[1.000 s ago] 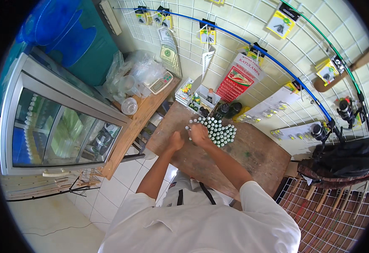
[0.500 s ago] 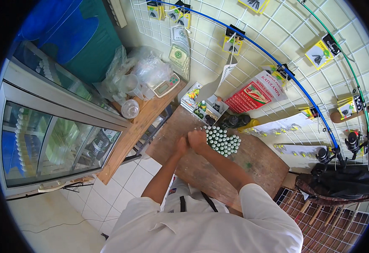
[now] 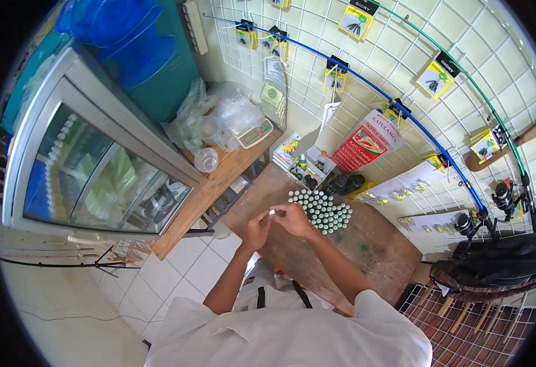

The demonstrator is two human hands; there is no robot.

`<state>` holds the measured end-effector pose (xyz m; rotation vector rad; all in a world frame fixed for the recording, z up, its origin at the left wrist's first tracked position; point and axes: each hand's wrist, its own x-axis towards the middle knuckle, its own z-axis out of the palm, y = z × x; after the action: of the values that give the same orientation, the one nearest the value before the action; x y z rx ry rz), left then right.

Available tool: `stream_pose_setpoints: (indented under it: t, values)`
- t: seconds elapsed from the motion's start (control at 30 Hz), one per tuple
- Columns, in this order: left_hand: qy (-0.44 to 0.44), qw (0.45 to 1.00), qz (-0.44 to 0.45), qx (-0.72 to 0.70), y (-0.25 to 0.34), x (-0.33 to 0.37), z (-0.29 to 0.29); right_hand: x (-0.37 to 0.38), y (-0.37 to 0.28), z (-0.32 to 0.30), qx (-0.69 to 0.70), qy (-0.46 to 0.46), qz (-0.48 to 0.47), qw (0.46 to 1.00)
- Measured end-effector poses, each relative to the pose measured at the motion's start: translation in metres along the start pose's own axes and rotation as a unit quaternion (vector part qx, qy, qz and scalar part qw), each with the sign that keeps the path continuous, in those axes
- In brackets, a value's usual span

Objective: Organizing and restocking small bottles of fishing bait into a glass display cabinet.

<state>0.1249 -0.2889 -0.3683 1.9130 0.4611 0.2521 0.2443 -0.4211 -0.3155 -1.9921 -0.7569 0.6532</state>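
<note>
My left hand [image 3: 257, 233] and my right hand [image 3: 293, 219] meet above the near left edge of a brown wooden table [image 3: 372, 249]. Between their fingertips a small white cap [image 3: 272, 212] shows, like those on the bottles beside it. Fingers of both hands are closed around this small white-capped bottle; its body is mostly hidden by them. Just right of my right hand, several small green bottles [image 3: 324, 211] with white caps stand upright in a tight cluster on the table.
Behind the cluster sits a white box [image 3: 287, 148] with small bottles. Dark bottles [image 3: 344, 183] stand beside it. Left are a wooden shelf [image 3: 179, 229] with a digital scale [image 3: 252, 134] and plastic cups [image 3: 206, 160], and a glass cabinet [image 3: 105, 177]. Fishing rods [image 3: 415, 113] lean against the wire grid.
My hands have drawn back toward me and left, away from the cluster. The white cap now shows between the fingertips. The whole view has shifted slightly.
</note>
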Motion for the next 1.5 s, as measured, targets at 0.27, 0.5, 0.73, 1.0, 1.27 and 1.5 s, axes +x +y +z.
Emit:
stream_pose_setpoints:
  t: [0.27, 0.5, 0.73, 1.0, 1.27, 1.5]
  values:
    - [0.065, 0.997, 0.008, -0.048, 0.050, -0.086, -0.064, -0.035, -0.041, 0.037, 0.156, -0.133, -0.028, 0.978]
    - [0.159, 0.983, -0.014, -0.090, 0.031, -0.149, -0.109, -0.044, -0.105, 0.078, 0.134, -0.239, -0.074, 0.959]
    - [0.211, 0.971, -0.027, -0.106, 0.033, -0.181, -0.165, -0.018, -0.182, 0.116, 0.258, -0.198, -0.123, 0.938]
    - [0.226, 0.957, -0.026, -0.179, 0.037, -0.209, -0.234, 0.023, -0.307, 0.192, 0.222, -0.185, -0.269, 0.919]
    - [0.270, 0.947, -0.052, -0.167, 0.016, -0.256, -0.290, 0.036, -0.361, 0.263, 0.242, -0.078, -0.293, 0.922]
    - [0.286, 0.939, -0.044, -0.185, -0.001, -0.283, -0.320, 0.010, -0.349, 0.244, 0.273, -0.081, -0.243, 0.927]
